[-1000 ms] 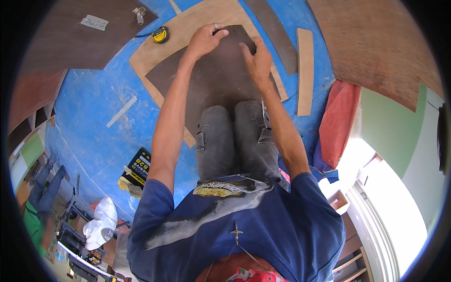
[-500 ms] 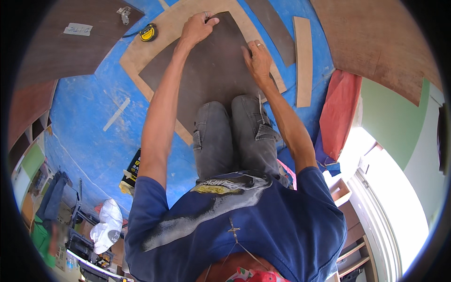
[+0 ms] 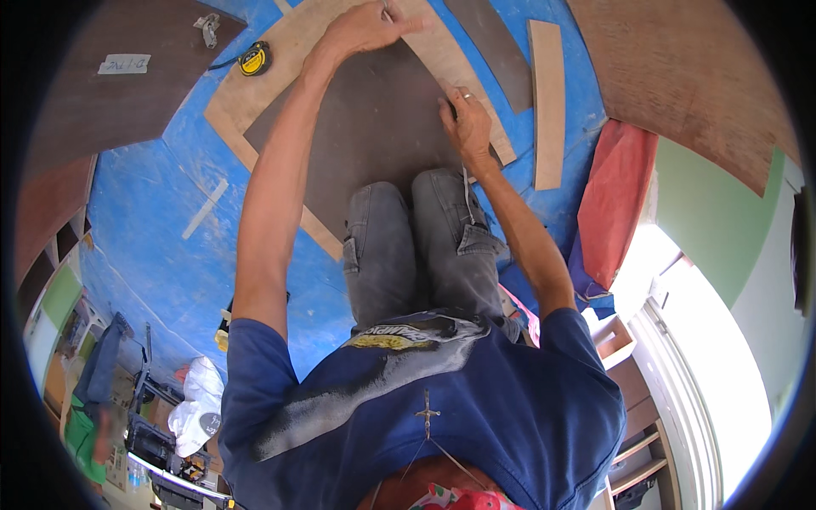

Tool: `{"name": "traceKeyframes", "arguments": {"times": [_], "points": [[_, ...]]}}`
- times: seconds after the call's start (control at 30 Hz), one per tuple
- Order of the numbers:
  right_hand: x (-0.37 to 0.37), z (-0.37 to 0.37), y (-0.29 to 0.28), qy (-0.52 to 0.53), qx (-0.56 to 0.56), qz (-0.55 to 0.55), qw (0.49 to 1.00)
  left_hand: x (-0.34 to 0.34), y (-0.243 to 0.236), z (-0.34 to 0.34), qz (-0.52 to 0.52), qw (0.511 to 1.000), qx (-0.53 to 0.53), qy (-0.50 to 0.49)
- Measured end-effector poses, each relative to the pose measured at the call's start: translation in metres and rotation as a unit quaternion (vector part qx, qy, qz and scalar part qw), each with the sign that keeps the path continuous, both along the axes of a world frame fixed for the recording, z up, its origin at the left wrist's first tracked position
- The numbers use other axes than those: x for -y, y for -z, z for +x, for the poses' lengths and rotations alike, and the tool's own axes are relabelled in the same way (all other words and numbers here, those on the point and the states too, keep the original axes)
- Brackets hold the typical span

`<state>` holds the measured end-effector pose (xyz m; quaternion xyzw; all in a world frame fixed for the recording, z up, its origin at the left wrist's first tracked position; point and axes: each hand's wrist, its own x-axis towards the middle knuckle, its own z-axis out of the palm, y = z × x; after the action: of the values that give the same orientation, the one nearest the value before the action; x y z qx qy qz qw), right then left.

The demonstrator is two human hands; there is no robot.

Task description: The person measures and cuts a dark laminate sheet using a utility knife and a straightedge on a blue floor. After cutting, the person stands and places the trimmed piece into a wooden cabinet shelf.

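Note:
A dark brown thin sheet (image 3: 365, 119) lies on a larger light plywood board (image 3: 280, 72), and my knees are at its near end. My left hand (image 3: 370, 30) is over the far end of the sheet and board, thumb stretched out to the right, fingers bent and slightly blurred. At the sheet's right edge rests my right hand (image 3: 469, 127), thumb and fingers apart, fingertips on the edge. What lies under its palm is hidden. A thin pale strip (image 3: 467, 195) shows between my right wrist and knee.
A yellow and black tape measure (image 3: 254, 59) lies left of the board. To the right are a dark strip (image 3: 493, 51) and a narrow plywood strip (image 3: 548, 106). Blue sheeting (image 3: 161, 246) covers the floor. Large panels (image 3: 110, 76) stand at both sides.
My left hand has moved farther away, past the sheet's far corner, and its thumb has spread. My right hand has shifted slightly nearer along the edge. The view has shifted a little.

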<state>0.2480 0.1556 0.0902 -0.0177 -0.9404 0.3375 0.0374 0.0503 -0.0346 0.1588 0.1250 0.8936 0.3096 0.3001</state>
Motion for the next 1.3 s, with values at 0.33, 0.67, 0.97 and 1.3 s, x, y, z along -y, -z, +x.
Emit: {"name": "traceKeyframes", "arguments": {"times": [0.33, 0.67, 0.97, 1.3], "points": [[-0.045, 0.000, -0.002, -0.099, 0.211, -0.137, 0.963, 0.016, 0.026, -0.013, 0.031, 0.995, 0.046, 0.083], [0.006, 0.018, 0.052, 0.092, -0.007, 0.059, 0.994, -0.026, 0.044, -0.006, -0.045, 0.889, -0.285, 0.356], [0.010, 0.008, 0.049, 0.097, 0.132, 0.055, 0.985, -0.034, 0.115, 0.016, -0.019, 0.861, -0.340, 0.379], [-0.019, -0.001, 0.040, 0.128, 0.106, -0.132, 0.977, -0.029, 0.093, 0.001, 0.047, 0.861, -0.450, 0.233]]}}
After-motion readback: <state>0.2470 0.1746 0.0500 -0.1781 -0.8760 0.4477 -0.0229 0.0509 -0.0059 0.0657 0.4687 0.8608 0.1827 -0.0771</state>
